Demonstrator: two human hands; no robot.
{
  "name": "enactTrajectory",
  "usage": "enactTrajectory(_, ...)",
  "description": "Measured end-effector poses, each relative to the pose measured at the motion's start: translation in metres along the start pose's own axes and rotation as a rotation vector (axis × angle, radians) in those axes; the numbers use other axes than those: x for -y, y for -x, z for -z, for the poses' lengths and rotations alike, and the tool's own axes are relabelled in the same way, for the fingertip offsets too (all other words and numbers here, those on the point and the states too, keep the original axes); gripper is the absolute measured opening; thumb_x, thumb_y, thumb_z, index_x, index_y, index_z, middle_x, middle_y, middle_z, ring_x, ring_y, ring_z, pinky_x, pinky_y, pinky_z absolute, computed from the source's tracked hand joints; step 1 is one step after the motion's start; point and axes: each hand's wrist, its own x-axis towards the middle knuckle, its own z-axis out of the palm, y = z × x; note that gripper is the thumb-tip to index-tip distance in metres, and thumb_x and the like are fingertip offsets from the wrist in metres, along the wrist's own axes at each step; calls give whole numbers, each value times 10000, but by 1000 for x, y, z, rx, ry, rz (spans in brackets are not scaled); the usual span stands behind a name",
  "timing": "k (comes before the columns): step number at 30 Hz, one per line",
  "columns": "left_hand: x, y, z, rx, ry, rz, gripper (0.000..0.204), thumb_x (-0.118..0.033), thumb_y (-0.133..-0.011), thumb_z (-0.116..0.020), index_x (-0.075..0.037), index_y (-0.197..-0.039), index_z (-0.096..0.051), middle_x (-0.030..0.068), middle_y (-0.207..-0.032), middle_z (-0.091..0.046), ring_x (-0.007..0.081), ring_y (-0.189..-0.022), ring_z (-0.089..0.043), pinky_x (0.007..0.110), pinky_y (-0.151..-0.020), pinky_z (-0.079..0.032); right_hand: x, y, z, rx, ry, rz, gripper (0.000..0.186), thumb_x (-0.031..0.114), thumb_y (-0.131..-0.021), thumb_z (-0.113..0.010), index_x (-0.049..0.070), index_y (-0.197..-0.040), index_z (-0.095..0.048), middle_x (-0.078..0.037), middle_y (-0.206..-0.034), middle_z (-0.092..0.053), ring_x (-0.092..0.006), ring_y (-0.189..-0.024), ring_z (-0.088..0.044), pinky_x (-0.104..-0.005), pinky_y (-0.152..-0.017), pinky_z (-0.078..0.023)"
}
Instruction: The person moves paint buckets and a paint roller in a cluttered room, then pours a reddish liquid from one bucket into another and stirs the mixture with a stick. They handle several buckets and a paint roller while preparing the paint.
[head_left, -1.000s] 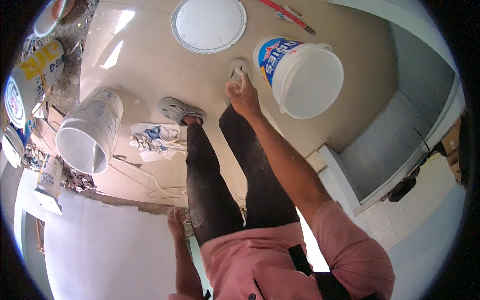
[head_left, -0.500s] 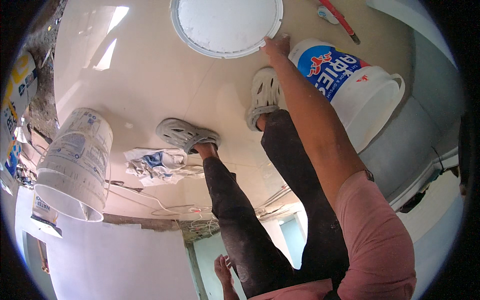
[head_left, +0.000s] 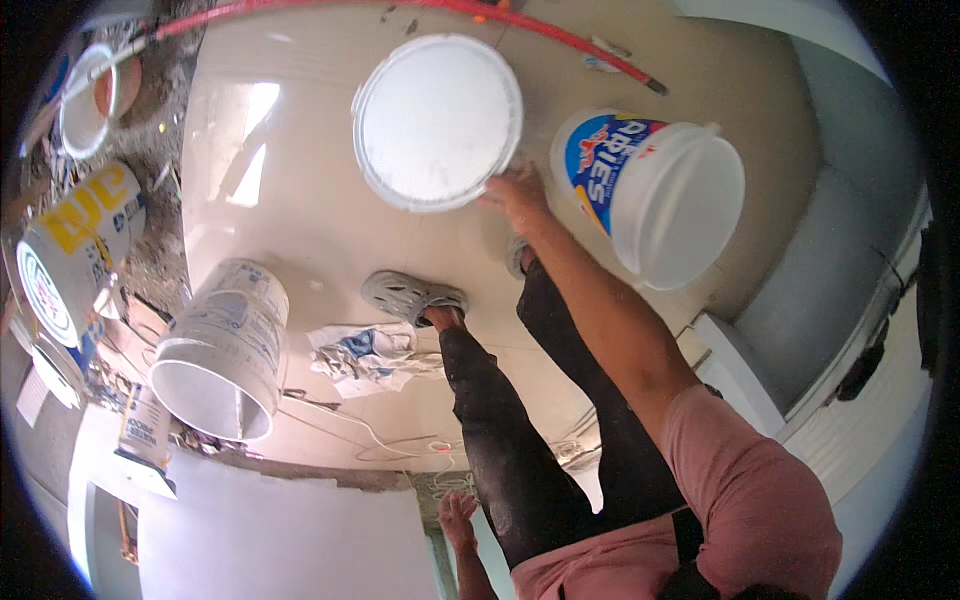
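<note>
A round white bucket lid (head_left: 438, 122) is held out over the tiled floor, gripped at its near right edge by my right hand (head_left: 516, 200). My fingers close around the rim, partly hidden by the hand itself. Just right of it stands a white bucket (head_left: 680, 205) with a blue printed label, its wide mouth facing up. My left hand (head_left: 458, 518) hangs low beside my left leg, touching nothing, with its fingers loosely apart.
A stained white bucket (head_left: 215, 350) stands at left, near a crumpled white cloth (head_left: 370, 355). A long red pole (head_left: 560, 38) crosses the far floor. Loose cables (head_left: 400, 452) lie behind my feet. Rubble, a yellow-white bucket (head_left: 85, 235) and another container (head_left: 88, 105) line the left edge.
My right hand, still on the lid's rim, has shifted left and nearer with it in the picture. The view has also shifted, showing more of the red pole and left side.
</note>
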Motion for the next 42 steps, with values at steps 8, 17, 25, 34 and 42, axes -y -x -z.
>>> enactTrajectory(8,-29,-9,10,139,-7,-180,398,-329,-851,-513,-25,-1098,-439,139,-961,-551,260,-827,-584,348,-689,-494,115,238,3,171,201,158,992,111,-634,-717,28,-1339,-23,-215,-1200,-410,-292,-1047,-484,-433,-798,-489)
enactTrajectory(17,-51,14,13,132,-105,-228,399,-337,-878,-472,-21,-1120,-443,144,-1007,-538,241,-885,-569,336,-734,-473,265,442,97,-303,724,722,976,195,-551,-803,66,-1295,-183,-164,-1173,-458,-251,-1056,-488,-384,-902,-434)
enactTrajectory(25,-52,24,4,158,-101,-281,408,-332,-878,-477,-1,-1115,-446,156,-1008,-535,245,-882,-570,335,-734,-472,247,343,168,-434,1301,603,830,157,-671,-718,41,-1254,-139,-124,-869,-517,-218,-775,-571,-343,-683,-491)
enactTrajectory(34,-37,24,4,96,-112,-245,385,-321,-876,-484,-8,-1098,-456,135,-977,-545,238,-876,-573,330,-718,-470,136,252,144,-356,1463,669,787,86,-674,-673,18,-1252,-143,-169,-912,-462,-341,-841,-512,-399,-752,-415)
enactTrajectory(42,-42,27,-4,146,-82,-266,372,-309,-874,-489,-14,-1099,-456,137,-995,-541,241,-884,-573,335,-722,-471,100,199,135,-292,1306,524,719,99,-714,-629,24,-1292,-208,-246,-1173,-437,-366,-1072,-461,-411,-884,-388)
